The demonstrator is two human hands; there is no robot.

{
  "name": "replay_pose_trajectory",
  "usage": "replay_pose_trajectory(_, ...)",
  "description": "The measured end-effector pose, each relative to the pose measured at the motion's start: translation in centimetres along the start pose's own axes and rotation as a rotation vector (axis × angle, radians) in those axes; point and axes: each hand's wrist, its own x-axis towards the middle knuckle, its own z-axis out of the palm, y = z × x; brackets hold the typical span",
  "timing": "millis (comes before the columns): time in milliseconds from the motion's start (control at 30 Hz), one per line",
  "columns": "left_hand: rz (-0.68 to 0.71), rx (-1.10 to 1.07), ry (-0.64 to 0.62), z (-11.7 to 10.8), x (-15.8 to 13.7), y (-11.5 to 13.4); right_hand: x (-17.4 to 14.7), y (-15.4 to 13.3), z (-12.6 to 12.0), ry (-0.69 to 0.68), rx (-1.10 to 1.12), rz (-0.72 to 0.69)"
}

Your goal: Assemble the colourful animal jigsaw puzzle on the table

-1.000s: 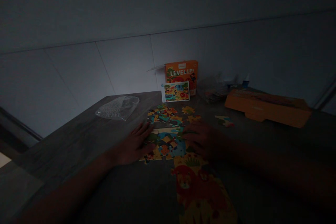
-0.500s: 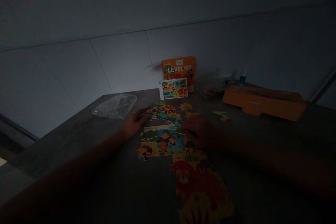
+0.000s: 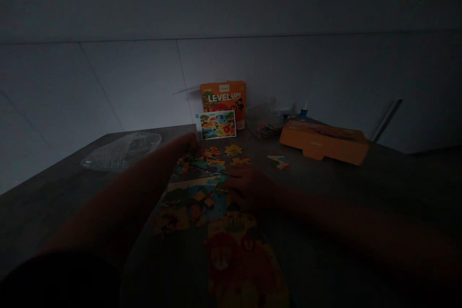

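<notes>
In the dim head view, my left hand reaches to the far side of a heap of loose jigsaw pieces, by the lower left of a picture card. Its fingers are too dark and smeared to read. My right hand rests at the right edge of a partly joined animal puzzle, fingers stretched leftward and slightly apart over it. Several loose pieces lie on top of the joined part. A joined section with a red lion extends toward me.
The card leans against an orange "LEVEL UP!" box by the wall. Right of it are a clear bag of pieces, a small bottle and an orange box part. A clear plastic bag lies left; a loose piece lies right.
My left hand has moved forward from the left side of the heap to its far side. My right hand stays at the puzzle's right edge. The view has turned right and levelled.
</notes>
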Motion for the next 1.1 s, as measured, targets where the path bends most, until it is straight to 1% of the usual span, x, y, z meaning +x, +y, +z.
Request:
replay_pose_trajectory(33,-0.032,0.012,-0.012,-0.3,-0.3,0.3,0.0,0.1,0.0,-0.013,-0.012,0.001)
replay_pose_trajectory(100,-0.051,0.026,-0.004,-1.2,-0.8,1.2,0.0,0.1,0.0,-0.038,-0.023,-0.005)
replay_pose_trajectory(167,-0.026,0.038,0.035,-2.4,-1.7,2.4,-0.1,0.1,-0.1,-0.044,-0.030,-0.009)
replay_pose_trajectory(233,-0.005,0.060,0.067,-3.6,-3.6,3.6,-0.3,0.1,-0.3,-0.029,-0.025,-0.004)
replay_pose_trajectory(267,0.015,0.067,0.080,-3.9,-5.2,4.0,-0.3,0.0,-0.3,-0.022,-0.016,0.001)
replay_pose_trajectory(333,0.086,0.058,0.077,-3.7,-9.4,4.2,-0.4,0.0,-0.4,-0.006,-0.005,0.002)
replay_pose_trajectory(367,0.149,0.026,0.056,-3.2,-12.0,4.0,-0.3,0.0,-0.5,-0.004,-0.014,-0.006)
replay_pose_trajectory(400,0.253,-0.086,0.062,-2.6,-14.7,3.7,-0.3,0.0,-0.5,0.000,-0.029,-0.026)
replay_pose_trajectory(433,0.300,-0.167,0.085,-1.8,-17.3,3.2,-0.3,0.1,-0.5,-0.001,-0.043,-0.043)
replay_pose_trajectory(467,0.325,-0.197,0.096,-1.1,-19.8,2.6,-0.2,0.1,-0.4,-0.002,-0.052,-0.056)
replay_pose_trajectory(500,0.359,-0.195,0.130,-0.6,-21.8,2.1,-0.2,0.2,-0.4,0.005,-0.057,-0.062)
replay_pose_trajectory(567,0.484,-0.127,0.091,0.1,-24.4,1.3,-0.2,0.2,-0.3,0.010,-0.063,-0.065)
replay_pose_trajectory(600,0.558,-0.112,0.077,0.1,-24.9,1.1,-0.2,0.2,-0.3,0.009,-0.069,-0.066)
replay_pose_trajectory(667,0.592,-0.140,0.055,-0.5,-24.9,1.1,-0.4,0.1,-0.5,-0.001,-0.081,-0.062)
replay_pose_trajectory(733,0.649,-0.130,-0.031,-1.3,-24.2,1.3,-0.5,0.0,-0.8,-0.017,-0.073,-0.045)
replay_pose_trajectory(833,0.750,-0.047,-0.189,-2.3,-23.5,1.3,-0.7,0.0,-1.1,-0.034,-0.042,-0.030)
replay_pose_trajectory(900,0.757,-0.007,-0.227,-2.6,-23.4,1.1,-0.8,0.1,-1.1,-0.027,-0.030,-0.037)
replay_pose_trajectory(1000,0.764,0.063,-0.199,-2.7,-23.4,1.1,-0.7,0.2,-1.1,-0.009,-0.031,-0.073)
replay_pose_trajectory(1100,0.786,0.070,-0.297,-2.7,-23.3,1.6,-0.6,0.1,-1.2,-0.022,-0.039,-0.080)
